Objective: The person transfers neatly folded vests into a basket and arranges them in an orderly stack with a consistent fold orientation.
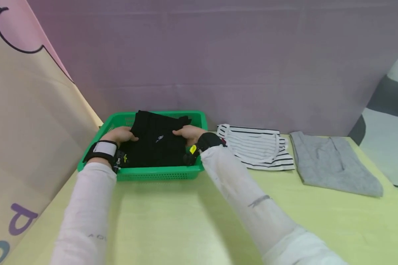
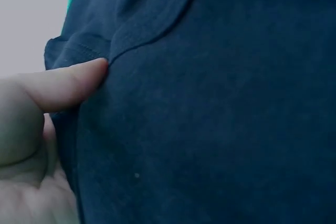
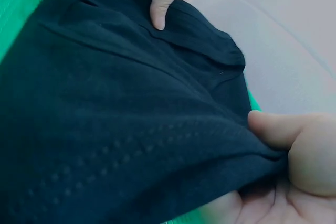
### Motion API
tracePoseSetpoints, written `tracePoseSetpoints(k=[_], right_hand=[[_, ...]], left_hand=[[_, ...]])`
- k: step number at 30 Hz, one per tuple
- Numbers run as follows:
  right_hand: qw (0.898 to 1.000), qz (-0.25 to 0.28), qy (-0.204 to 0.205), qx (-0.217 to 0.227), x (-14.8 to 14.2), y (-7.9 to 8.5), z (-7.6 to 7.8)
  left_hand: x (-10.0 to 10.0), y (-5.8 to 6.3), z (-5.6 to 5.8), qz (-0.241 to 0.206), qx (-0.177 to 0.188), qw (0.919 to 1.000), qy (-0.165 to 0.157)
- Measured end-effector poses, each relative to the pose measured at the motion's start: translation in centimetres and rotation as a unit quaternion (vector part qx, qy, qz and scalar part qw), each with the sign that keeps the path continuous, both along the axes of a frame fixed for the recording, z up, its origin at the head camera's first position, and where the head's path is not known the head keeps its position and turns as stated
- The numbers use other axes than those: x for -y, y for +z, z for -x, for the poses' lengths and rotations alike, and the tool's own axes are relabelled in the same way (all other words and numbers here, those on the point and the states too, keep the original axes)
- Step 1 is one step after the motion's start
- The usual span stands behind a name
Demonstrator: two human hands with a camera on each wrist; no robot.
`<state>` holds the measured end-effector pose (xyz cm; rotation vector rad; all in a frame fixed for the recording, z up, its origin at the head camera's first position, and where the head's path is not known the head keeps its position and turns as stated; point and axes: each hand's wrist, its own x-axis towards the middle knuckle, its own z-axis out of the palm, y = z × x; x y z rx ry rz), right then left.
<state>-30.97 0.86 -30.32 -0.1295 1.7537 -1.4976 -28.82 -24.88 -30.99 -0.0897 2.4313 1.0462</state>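
Observation:
A black folded garment (image 1: 157, 151) with a small white logo lies inside the green basket (image 1: 159, 171), its far edge raised near the back rim. My left hand (image 1: 120, 134) grips its left side, the thumb (image 2: 79, 81) on top of the cloth and the fingers behind it. On the opposite side my right hand (image 1: 191, 133) pinches the garment's edge between thumb (image 3: 273, 129) and fingers. A row of stitching shows on the cloth in the right wrist view. Whatever lies beneath the garment is hidden.
Right of the basket lies a folded striped shirt (image 1: 252, 147), white with dark lines. Farther right is a grey folded garment (image 1: 335, 165). All stand on a pale yellow-green table (image 1: 159, 221). A grey-purple curtain (image 1: 219, 55) hangs behind, and a printed cloth (image 1: 30, 121) borders the left.

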Motion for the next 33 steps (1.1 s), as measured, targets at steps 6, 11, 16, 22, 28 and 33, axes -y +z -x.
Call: tracePoseSetpoints(k=[6, 11, 16, 22, 28, 33], right_hand=[[0.999, -0.015, 0.039, -0.011, 0.4, -4.2, 4.1], [0.998, -0.024, 0.061, -0.005, 0.8, -7.2, 7.3], [0.995, -0.080, 0.036, -0.039, 1.0, -2.0, 1.3], [0.999, -0.051, 0.018, 0.003, 0.8, 0.1, -0.5], [0.997, -0.072, 0.011, 0.002, 1.9, -5.8, 4.9], [0.996, -0.082, 0.038, 0.000, 2.4, -10.1, 9.2]], left_hand=[[0.2, -0.2, 0.0, 0.033, 0.021, 0.9991, -0.013], [0.3, -0.3, -0.1, 0.097, 0.035, 0.9927, -0.063], [0.5, -0.4, -0.2, 0.116, 0.038, 0.9892, -0.081], [0.5, -0.2, -0.4, 0.132, 0.037, 0.9869, -0.085], [0.7, -0.4, -0.5, 0.157, 0.029, 0.9824, -0.096], [0.7, -0.4, -0.7, 0.191, 0.016, 0.9752, -0.112]])
